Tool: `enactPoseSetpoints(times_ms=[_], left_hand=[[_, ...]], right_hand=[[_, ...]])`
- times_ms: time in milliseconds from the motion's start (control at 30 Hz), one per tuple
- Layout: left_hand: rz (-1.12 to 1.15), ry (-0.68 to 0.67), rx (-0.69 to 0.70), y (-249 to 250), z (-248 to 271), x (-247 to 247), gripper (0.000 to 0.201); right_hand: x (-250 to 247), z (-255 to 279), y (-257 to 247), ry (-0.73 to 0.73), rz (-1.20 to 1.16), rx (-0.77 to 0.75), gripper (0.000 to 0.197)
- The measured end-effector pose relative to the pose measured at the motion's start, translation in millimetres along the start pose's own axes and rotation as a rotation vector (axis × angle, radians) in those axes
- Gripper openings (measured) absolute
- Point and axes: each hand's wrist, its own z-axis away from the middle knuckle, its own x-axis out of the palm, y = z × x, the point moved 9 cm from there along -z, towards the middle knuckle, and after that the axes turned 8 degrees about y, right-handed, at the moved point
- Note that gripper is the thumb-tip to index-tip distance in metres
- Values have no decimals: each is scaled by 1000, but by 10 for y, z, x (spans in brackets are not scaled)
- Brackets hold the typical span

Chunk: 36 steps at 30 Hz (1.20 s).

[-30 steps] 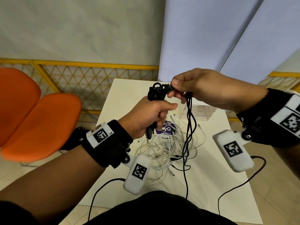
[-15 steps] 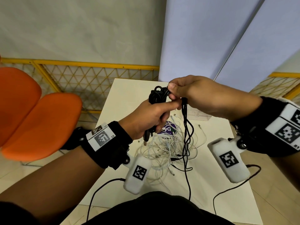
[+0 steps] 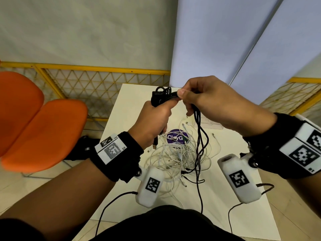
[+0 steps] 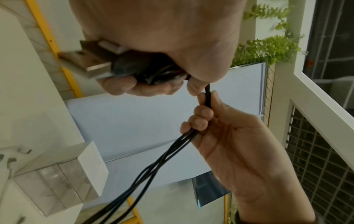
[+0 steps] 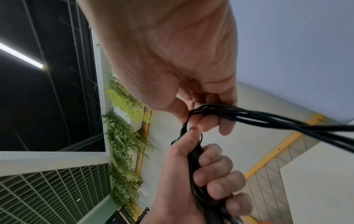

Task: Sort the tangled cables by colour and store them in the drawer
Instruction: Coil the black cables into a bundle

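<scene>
Cables crowd the middle of the tabletop; its edges lie open

White cables [image 3: 175, 159] sprawl mid-tabletop [image 3: 231, 192], with black cables [image 3: 199, 136] hanging down into them from both raised hands. Bare surface lies left, right and near. A clear box [image 3: 211, 122] stands beyond the pile, an orange chair [image 3: 41, 134] left of the tabletop.

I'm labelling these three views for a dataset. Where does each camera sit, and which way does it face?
Head: on the person's head, facing forward and down at the white table; both forearms show.
Left wrist: under the left hand, looking along it and upward; the right hand shows too.
Right wrist: under the right hand, likewise upward; left hand shows.
Shared: the bundle of black cables, held by both hands.
</scene>
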Motion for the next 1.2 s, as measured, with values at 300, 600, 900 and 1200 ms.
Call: enactPoseSetpoints(times_ms=[300,600,900,1200], left_hand=[[226,84,-148,13,0,38,47],[190,131,-97,89,27,23,38],[71,88,-79,185,92,5,25],[-58,-11,-109,99,128,44,32]], right_hand=[[149,100,71,-66,-170,39,22],[184,115,211,-39,-321,89,15],[270,70,168,-19,-562,83,16],[121,-10,295,-15,-322,106,29]])
